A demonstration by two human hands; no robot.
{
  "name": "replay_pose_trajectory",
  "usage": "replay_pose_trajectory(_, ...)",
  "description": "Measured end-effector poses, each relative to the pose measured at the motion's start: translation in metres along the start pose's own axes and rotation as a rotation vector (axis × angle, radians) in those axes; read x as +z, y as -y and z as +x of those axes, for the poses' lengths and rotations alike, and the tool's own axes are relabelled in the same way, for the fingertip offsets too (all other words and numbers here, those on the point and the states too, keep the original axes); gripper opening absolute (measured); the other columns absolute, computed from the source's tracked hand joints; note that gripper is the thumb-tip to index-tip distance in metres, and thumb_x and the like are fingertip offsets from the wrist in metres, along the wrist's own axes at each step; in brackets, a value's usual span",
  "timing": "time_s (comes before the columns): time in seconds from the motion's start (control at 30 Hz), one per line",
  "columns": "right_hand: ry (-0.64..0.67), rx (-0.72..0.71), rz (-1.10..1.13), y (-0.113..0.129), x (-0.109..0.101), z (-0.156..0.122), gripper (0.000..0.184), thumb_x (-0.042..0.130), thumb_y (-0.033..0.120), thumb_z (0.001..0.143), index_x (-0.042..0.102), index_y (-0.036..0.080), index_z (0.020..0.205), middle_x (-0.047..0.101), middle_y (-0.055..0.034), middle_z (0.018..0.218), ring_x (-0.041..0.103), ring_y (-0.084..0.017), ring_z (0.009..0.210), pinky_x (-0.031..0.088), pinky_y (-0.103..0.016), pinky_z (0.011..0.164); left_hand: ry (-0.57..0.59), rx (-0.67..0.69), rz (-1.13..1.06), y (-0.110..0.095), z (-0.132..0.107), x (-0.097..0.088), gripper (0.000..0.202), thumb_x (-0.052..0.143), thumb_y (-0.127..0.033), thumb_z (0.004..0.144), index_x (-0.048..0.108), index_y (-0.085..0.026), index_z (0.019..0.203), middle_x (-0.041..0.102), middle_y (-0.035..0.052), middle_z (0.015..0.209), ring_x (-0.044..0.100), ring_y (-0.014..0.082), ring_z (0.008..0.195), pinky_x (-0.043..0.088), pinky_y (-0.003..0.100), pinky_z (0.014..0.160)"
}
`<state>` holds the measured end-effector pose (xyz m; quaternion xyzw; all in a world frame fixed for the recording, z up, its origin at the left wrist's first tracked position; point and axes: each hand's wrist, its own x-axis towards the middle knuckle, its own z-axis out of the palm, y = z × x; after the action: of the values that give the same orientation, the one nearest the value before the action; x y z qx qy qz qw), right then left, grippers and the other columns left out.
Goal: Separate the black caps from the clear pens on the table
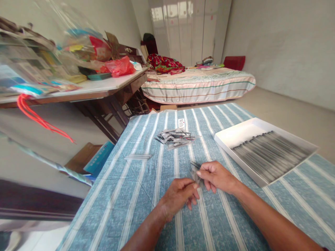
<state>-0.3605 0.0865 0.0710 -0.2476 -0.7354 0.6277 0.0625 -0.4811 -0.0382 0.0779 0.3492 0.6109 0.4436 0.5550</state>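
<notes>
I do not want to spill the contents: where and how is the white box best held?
Likely by two opposite walls, from outside on both sides: the white box is shallow, open-topped and lies flat, with raised walls, and dark slim items lie inside.

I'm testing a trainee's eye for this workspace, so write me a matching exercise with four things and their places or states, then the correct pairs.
Things:
1. Pile of slim packets
2. White box
3. Red plastic bag
4. Right hand

Places or states:
A. On the side table at left
B. Pinching thin, blurred items beside the left hand
C. On the striped cloth, beyond both hands
D. Holding a row of dark, slender pieces

Pairs: 1-C, 2-D, 3-A, 4-B
</notes>
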Motion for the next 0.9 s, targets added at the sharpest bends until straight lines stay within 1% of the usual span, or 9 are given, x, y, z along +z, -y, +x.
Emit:
replay_pose_trajectory(0.07, -0.002, -0.019, -0.002, 0.002, -0.002, -0.001, 0.033, 0.047, 0.043, 0.08, 0.045, 0.017, 0.061, 0.052, 0.0065, 0.039, 0.043, -0.005, 0.028, 0.029, -0.014, 0.031, 0.059, -0.029, 0.016, -0.004, -0.002, -0.004, 0.028, 0.053, -0.037, 0.076, 0.061, -0.013, 0.064, 0.06, 0.0029, 0.058, 0.052, 0.0101, 0.046, 0.038, 0.02, 0.042)
replay_pose_trajectory(0.17, -0.006, -0.016, -0.002, 0.003, -0.002, -0.001, 0.031, 0.048, 0.042, 0.08, 0.046, 0.017, 0.062, 0.051, 0.007, 0.039, 0.042, -0.005, 0.028, 0.029, -0.014, 0.03, 0.082, 0.009, 0.092, -0.005, -0.003, -0.008, 0.026, 0.054, -0.033, 0.075, 0.062, -0.014, 0.059, 0.057, 0.0007, 0.051, 0.05, 0.0091, 0.044, 0.035, 0.019, 0.043)
replay_pose_trajectory(0.3, -0.022, -0.014, -0.004, 0.002, 0.001, 0.0, 0.03, 0.048, 0.043, 0.079, 0.047, 0.017, 0.063, 0.05, 0.0074, 0.037, 0.042, -0.006, 0.027, 0.028, -0.015, 0.03, 0.005, 0.066, 0.187, -0.003, -0.002, -0.006, 0.02, 0.058, -0.026, 0.07, 0.06, -0.015, 0.054, 0.052, -0.0033, 0.046, 0.046, 0.0072, 0.041, 0.03, 0.018, 0.041)
replay_pose_trajectory(0.47, -0.031, -0.007, -0.027, 0.003, 0.004, -0.001, 0.03, 0.048, 0.042, 0.079, 0.046, 0.017, 0.061, 0.049, 0.0075, 0.036, 0.041, -0.006, 0.026, 0.026, -0.014, 0.03, -0.048, 0.06, 0.169, 0.004, 0.001, -0.002, 0.017, 0.061, -0.023, 0.066, 0.054, -0.016, 0.053, 0.047, -0.006, 0.045, 0.042, 0.0065, 0.041, 0.031, 0.017, 0.042)
replay_pose_trajectory(0.6, -0.03, -0.015, -0.022, 0.005, 0.002, -0.001, 0.034, 0.048, 0.045, 0.079, 0.045, 0.017, 0.059, 0.049, 0.0069, 0.037, 0.04, -0.006, 0.027, 0.027, -0.015, 0.03, -0.033, 0.027, 0.092, 0.005, 0.002, -0.004, 0.018, 0.065, -0.025, 0.064, 0.053, -0.016, 0.053, 0.05, -0.0053, 0.046, 0.044, 0.0067, 0.041, 0.033, 0.018, 0.042)
replay_pose_trajectory(0.67, -0.086, -0.05, -0.01, 0.004, -0.002, 0.001, 0.036, 0.047, 0.048, 0.079, 0.045, 0.018, 0.058, 0.05, 0.0062, 0.039, 0.041, -0.006, 0.028, 0.028, -0.016, 0.032, -0.054, 0.017, 0.04, 0.004, 0.002, -0.008, 0.019, 0.066, -0.028, 0.064, 0.054, -0.015, 0.055, 0.055, -0.0033, 0.048, 0.045, 0.0067, 0.039, 0.03, 0.017, 0.039)
replay_pose_trajectory(0.77, -0.202, -0.064, -0.049, 0.001, -0.011, 0.003, 0.034, 0.046, 0.047, 0.079, 0.046, 0.018, 0.061, 0.051, 0.0061, 0.042, 0.04, -0.006, 0.03, 0.03, -0.017, 0.034, -0.149, 0.036, -0.118, 0.002, 0.005, -0.015, 0.023, 0.067, -0.032, 0.065, 0.055, -0.014, 0.059, 0.059, -0.0008, 0.053, 0.046, 0.0061, 0.04, 0.029, 0.016, 0.037)
replay_pose_trajectory(0.83, -0.212, -0.035, -0.171, -0.001, -0.014, 0.003, 0.03, 0.049, 0.044, 0.078, 0.048, 0.019, 0.061, 0.049, 0.0064, 0.042, 0.04, -0.007, 0.032, 0.029, -0.018, 0.036, -0.209, 0.053, -0.272, 0.003, 0.007, -0.021, 0.023, 0.069, -0.031, 0.064, 0.054, -0.014, 0.06, 0.061, -0.0001, 0.057, 0.049, 0.0066, 0.044, 0.032, 0.016, 0.038)
replay_pose_trajectory(0.9, -0.186, -0.036, -0.388, -0.001, -0.013, 0.001, 0.026, 0.055, 0.04, 0.073, 0.051, 0.018, 0.059, 0.05, 0.005, 0.044, 0.043, -0.008, 0.038, 0.027, -0.019, 0.039, -0.256, 0.072, -0.407, 0.004, 0.009, -0.025, 0.022, 0.071, -0.029, 0.063, 0.055, -0.013, 0.061, 0.061, 0.0, 0.06, 0.051, 0.0073, 0.047, 0.036, 0.016, 0.039)
